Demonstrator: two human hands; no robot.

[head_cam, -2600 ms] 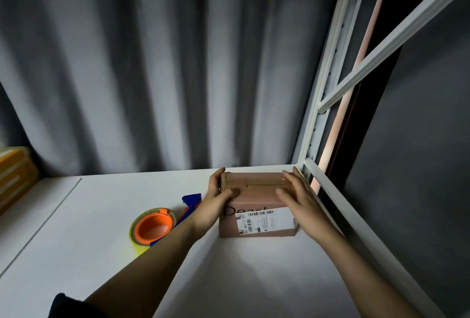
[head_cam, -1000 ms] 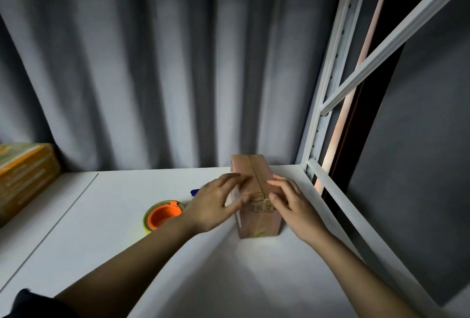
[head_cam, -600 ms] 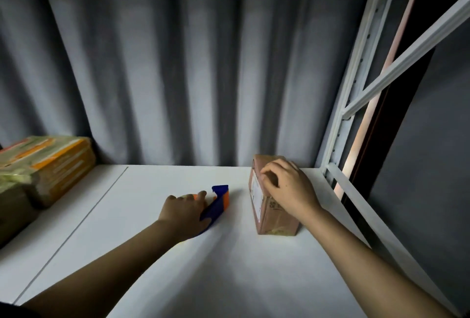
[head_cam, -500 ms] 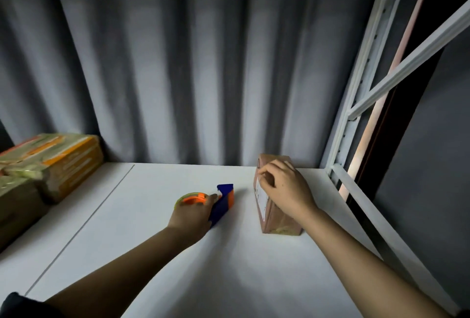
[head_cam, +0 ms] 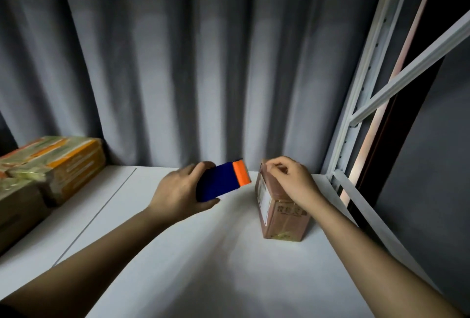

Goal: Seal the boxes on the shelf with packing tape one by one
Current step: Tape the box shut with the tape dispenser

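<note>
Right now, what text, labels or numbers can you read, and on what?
Box, near face: a row of dark printed characters, too blurred to read.
Box, left side: white label with fine print, too small to read.
Stacked packages on the left: pale lines of print, unreadable.
Tape dispenser: no text visible.

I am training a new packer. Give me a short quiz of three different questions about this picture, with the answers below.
1. True or false: the left hand holds the tape dispenser lifted off the shelf.
2. Which thing does the right hand touch?
A. the yellow and orange packages
B. the small brown box
C. the white shelf post
3. Fill the gap: the white label on the small brown box is on the side that faces the ______ hand.

Key
1. True
2. B; its fingers are curled at the box's top edge.
3. left; the yellow and orange packages lie far to that side, by the curtain.
</note>
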